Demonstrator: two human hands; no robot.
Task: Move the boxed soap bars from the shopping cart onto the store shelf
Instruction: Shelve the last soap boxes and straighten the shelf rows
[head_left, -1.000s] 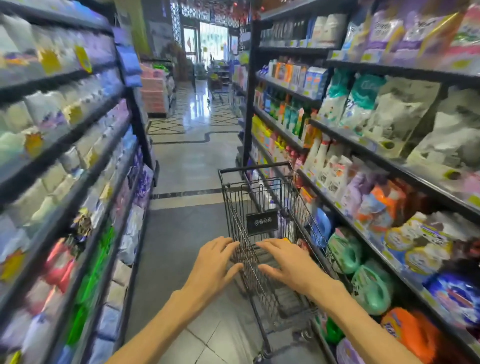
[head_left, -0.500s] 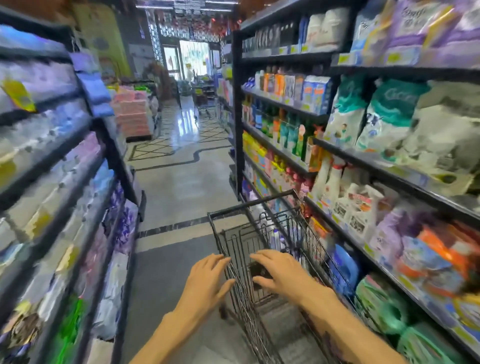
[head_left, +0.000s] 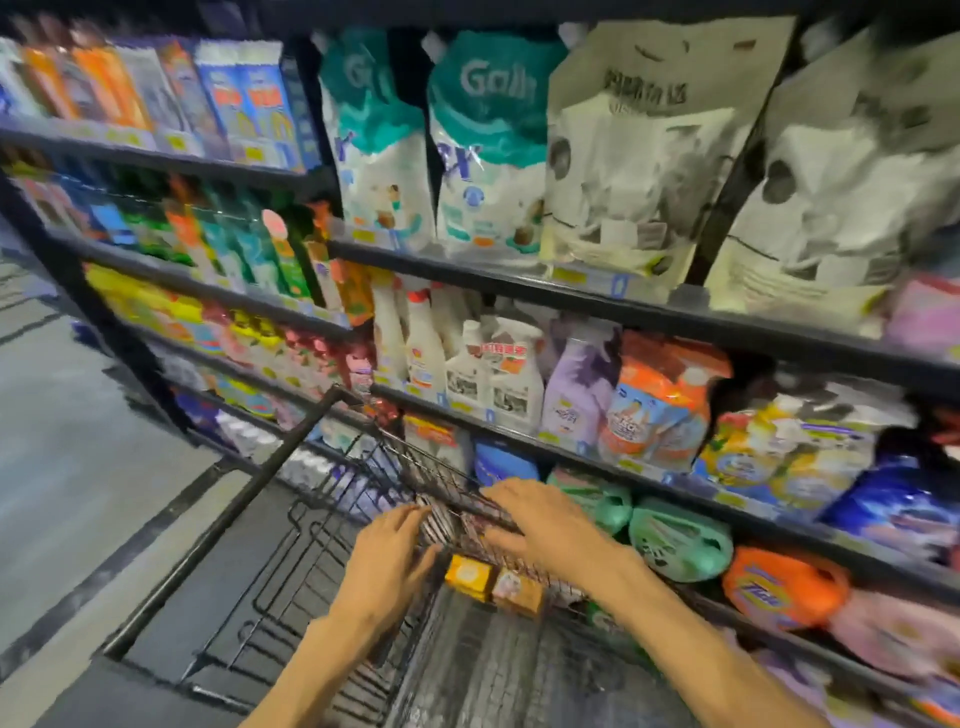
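Observation:
A black wire shopping cart (head_left: 244, 499) stands tilted against the right-hand store shelf (head_left: 639, 312). Two boxed soap bars lie in its upper basket: a yellow-orange box (head_left: 469, 576) and a pinkish-orange box (head_left: 518, 592) beside it. My left hand (head_left: 387, 558) reaches into the cart just left of the boxes, fingers extended and holding nothing. My right hand (head_left: 545, 525) rests flat on the cart's wire rim above the boxes, fingers spread. The picture is blurred by motion.
The shelf is packed with detergent pouches (head_left: 660, 400), spray bottles (head_left: 493, 374), green jugs (head_left: 675, 540) and an orange jug (head_left: 784, 587). Large refill bags (head_left: 483, 145) fill the upper shelf. Grey aisle floor (head_left: 78, 431) lies to the left.
The view swung right and down from the aisle toward the shelf. The cart turned toward the shelf, the soap boxes came into view, and both hands moved further into the cart.

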